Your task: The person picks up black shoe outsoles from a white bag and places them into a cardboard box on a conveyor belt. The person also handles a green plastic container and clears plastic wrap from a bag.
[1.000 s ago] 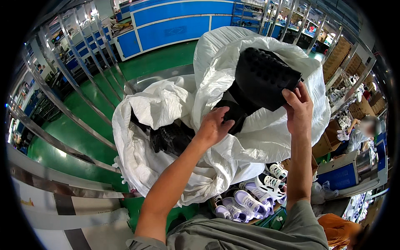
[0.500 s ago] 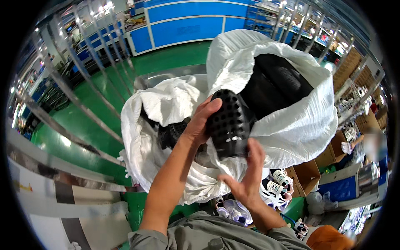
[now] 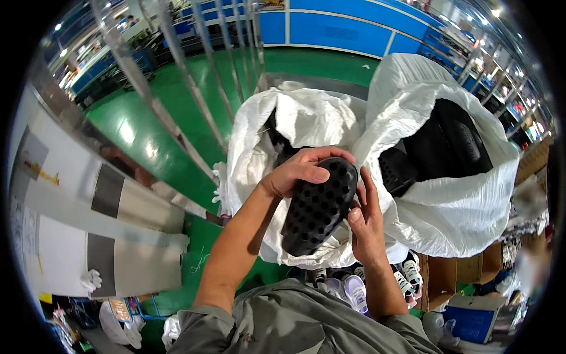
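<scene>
A black shoe-shaped piece (image 3: 321, 206), its face covered with rows of round dimples, is tilted over the left of two white woven sacks. My left hand (image 3: 300, 171) is closed on its upper end, thumb across the dimpled face and fingers along the top edge. Beside the piece's right edge is my right hand (image 3: 368, 221), fingers apart and slightly bent; whether the fingertips touch the edge I cannot tell. The left sack (image 3: 318, 115) has black items inside, partly hidden behind my left hand. In the right sack (image 3: 454, 218) lie larger black pieces (image 3: 445, 138).
Metal rails (image 3: 194, 100) stand at the left beside a pale panel (image 3: 147, 203). Several sneakers (image 3: 356, 292) sit below the sacks, near open cardboard boxes (image 3: 439, 280). A blue counter (image 3: 336, 29) runs along the back over a green floor (image 3: 132, 127).
The view has shifted left, so the sacks appear farther right. The black piece has tilted, its lower end now pointing lower left. My right hand has moved up along its right edge.
</scene>
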Demonstrator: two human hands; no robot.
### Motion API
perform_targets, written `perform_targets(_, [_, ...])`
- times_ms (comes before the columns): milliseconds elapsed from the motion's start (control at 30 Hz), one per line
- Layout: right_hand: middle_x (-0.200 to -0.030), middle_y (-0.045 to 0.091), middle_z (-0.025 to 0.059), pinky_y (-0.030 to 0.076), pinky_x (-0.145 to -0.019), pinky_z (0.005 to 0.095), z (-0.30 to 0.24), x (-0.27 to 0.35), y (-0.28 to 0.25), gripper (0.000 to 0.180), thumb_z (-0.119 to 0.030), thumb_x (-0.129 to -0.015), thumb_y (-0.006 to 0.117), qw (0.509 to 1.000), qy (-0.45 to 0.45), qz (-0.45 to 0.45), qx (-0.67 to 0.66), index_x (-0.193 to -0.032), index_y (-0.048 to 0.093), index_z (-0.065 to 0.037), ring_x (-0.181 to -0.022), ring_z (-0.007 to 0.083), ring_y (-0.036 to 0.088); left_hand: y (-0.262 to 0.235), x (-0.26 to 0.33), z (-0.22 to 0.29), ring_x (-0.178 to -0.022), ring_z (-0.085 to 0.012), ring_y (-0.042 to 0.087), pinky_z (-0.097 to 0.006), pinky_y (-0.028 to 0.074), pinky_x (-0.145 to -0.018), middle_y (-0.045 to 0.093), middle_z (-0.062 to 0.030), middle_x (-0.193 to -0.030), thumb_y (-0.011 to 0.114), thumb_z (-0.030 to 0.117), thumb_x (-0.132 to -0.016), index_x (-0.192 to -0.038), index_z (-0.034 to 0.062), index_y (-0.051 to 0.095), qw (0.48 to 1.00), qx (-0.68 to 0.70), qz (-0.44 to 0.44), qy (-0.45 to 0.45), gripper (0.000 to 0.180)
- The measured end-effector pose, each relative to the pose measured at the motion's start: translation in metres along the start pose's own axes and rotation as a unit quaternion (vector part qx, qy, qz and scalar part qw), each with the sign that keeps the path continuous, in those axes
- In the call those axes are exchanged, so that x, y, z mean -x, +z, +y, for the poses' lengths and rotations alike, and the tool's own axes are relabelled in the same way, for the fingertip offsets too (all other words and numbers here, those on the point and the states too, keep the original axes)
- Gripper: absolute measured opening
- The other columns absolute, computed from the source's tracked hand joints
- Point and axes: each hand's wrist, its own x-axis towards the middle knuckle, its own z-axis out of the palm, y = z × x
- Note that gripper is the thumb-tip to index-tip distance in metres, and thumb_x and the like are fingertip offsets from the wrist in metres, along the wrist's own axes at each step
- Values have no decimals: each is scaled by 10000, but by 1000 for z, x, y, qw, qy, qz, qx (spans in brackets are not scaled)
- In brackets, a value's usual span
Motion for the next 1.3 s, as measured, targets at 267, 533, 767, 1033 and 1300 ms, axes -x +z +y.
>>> perform_targets(267, [-1579, 285, 192, 202, -1204, 394, 30, 14, -13, 1346, -707, -626, 819, 996, -21, -85, -6, -1570, 177, 7, -1476, 272, 276, 46, 41, -24, -1041, -149, 603, -296, 475, -945, 632, -70, -1150, 829, 262, -817, -1266, 8, 571, 882, -2, 428, 198, 576])
perform_targets(533, [-1391, 462, 146, 363, -1123, 380, 21, 31, -12, 1050, -208, -639, 922, 995, -28, 58, -79, -1470, 315, 3, -1296, 244, 480, 70, 27, -38, -1014, -148, 600, -294, 485, -921, 609, -68, -1141, 788, 362, -854, -1295, 20, 522, 875, -5, 451, 176, 618])
perform_targets(767, [-1290, 551, 114, 398, -1076, 346, 5, 41, -55, 914, -157, -661, 851, 998, 39, 13, -42, -1430, 396, 34, -1215, 208, 540, 70, 65, -42, -1021, -154, 611, -364, 556, -807, 595, -75, -1162, 640, 583, -915, -1320, 24, 485, 918, -55, 392, -8, 707])
perform_targets(1033, [-1253, 594, 111, 422, -1041, 331, 5, 47, -21, 899, -259, -634, 854, 996, 81, -42, -18, -1386, 464, 42, -1169, 200, 570, 66, 125, -33, -1011, -159, 648, -363, 585, -791, 623, -91, -1174, 614, 502, -950, -1324, 29, 522, 932, 7, 359, -43, 610])
perform_targets(1300, [-1227, 610, 92, 428, -1011, 311, 14, 35, 44, 878, -269, -607, 847, 983, 110, -143, 15, -1354, 499, 34, -1139, 186, 580, 58, 210, -24, -1044, -171, 649, -367, 583, -834, 614, -94, -1221, 623, 475, -953, -1351, 38, 499, 912, 44, 407, 4, 604])
